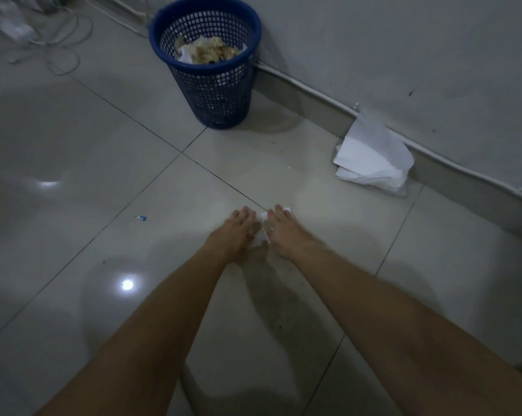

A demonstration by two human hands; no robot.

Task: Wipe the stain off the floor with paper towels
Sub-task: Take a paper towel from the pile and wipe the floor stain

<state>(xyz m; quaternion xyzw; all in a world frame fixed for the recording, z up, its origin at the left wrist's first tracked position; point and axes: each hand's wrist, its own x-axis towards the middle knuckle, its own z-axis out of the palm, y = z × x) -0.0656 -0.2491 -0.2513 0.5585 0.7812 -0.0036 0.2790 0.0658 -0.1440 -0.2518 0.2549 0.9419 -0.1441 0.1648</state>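
Both arms reach forward to the grey tiled floor (103,151). My left hand (234,232) and my right hand (283,231) lie side by side, palms down, pressing a white paper towel (261,235) flat against a tile. Only a strip of the towel shows between and beyond the fingers. A faint dull smear (283,295) marks the tile just behind the hands, between my forearms. A pile of clean white paper towels (371,157) leans against the skirting board to the right.
A blue mesh wastebasket (217,85) with crumpled stained paper inside stands by the wall ahead. White cables (64,46) trail over the floor at far left. A small blue scrap (141,218) lies left of the hands. The wall (404,55) runs along the right.
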